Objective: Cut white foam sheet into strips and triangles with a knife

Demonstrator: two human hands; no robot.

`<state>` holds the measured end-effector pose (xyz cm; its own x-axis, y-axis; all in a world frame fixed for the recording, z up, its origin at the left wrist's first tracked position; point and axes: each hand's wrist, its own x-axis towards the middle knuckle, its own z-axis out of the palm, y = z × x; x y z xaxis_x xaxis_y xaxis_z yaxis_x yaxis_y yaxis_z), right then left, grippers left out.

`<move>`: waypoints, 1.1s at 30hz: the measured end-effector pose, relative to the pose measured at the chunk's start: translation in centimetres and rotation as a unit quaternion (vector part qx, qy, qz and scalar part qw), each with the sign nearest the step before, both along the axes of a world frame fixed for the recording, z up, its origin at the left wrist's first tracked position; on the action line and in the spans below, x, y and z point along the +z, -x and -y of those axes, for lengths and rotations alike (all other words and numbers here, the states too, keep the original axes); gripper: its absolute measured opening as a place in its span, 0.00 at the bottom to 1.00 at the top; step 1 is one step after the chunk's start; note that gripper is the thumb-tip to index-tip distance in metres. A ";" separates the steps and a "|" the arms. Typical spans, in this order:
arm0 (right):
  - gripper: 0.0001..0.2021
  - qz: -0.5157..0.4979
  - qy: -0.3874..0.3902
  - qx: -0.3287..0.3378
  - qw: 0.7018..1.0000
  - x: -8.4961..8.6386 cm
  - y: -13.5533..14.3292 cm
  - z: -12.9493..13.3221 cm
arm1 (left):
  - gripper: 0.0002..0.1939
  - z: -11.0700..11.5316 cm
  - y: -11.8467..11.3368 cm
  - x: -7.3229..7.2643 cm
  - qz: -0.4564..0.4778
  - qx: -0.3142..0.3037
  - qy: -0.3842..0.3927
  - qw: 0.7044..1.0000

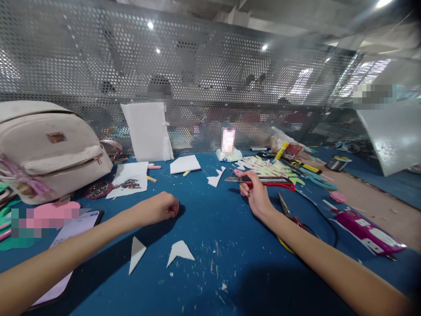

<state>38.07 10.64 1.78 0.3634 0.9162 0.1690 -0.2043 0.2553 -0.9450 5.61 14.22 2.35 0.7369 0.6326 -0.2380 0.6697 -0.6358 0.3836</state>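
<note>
My right hand [256, 193] holds a red and black utility knife [276, 181] above the blue table [204, 210], its blade pointing left. My left hand [164, 207] rests on the table at center left with its fingers curled in; whether something small is inside is hidden. Two white cut pieces lie nearer me, a pointed one [136, 254] and a notched one [180, 252]. Beyond the knife tip is another jagged white scrap [216, 177]. A white block [185, 164] sits farther back between my hands.
A pale backpack [49, 149] and a large phone [79, 228] are at left. Pale strips [266, 166], scissors [289, 210], a magenta packet [368, 232] and a wire spool [338, 163] are at right. A perforated metal panel [204, 70] stands behind.
</note>
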 end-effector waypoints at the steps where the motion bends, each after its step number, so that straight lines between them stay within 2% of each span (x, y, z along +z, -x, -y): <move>1: 0.12 0.000 0.001 0.000 1.000 0.0 0.0 0.0 | 0.10 0.0 0.1 0.1 0.005 0.003 0.004 1.000; 7: 0.14 -0.001 0.003 -0.001 1.000 -0.1 0.0 0.0 | 0.11 0.4 0.8 1.6 0.045 0.029 0.014 0.998; 12: 0.13 0.005 0.003 0.001 1.000 0.0 0.1 0.0 | 0.06 4.1 1.0 1.6 0.090 0.034 0.003 0.995; 15: 0.12 0.012 0.001 0.003 1.000 0.0 0.1 0.0 | 0.09 6.5 1.1 1.4 0.110 0.024 0.011 0.994; 18: 0.12 0.024 -0.001 0.005 1.000 -0.1 0.1 0.0 | 0.09 7.7 1.2 1.6 0.119 0.016 0.023 0.992; 23: 0.14 0.069 -0.011 0.008 0.998 -0.4 -0.2 -0.2 | 0.09 6.7 1.0 2.5 0.131 0.017 0.027 0.991; 27: 0.18 0.156 -0.048 0.039 0.986 -0.5 -0.2 -0.1 | 0.09 5.3 0.1 2.8 0.145 0.016 0.031 0.989; 30: 0.16 0.260 -0.095 0.069 0.958 0.1 -0.2 0.6 | 0.10 4.8 -0.4 2.6 0.155 0.007 0.035 0.987; 33: 0.11 0.375 -0.136 0.132 0.907 1.1 0.2 1.6 | 0.10 5.1 -0.4 2.4 0.165 -0.007 0.028 0.986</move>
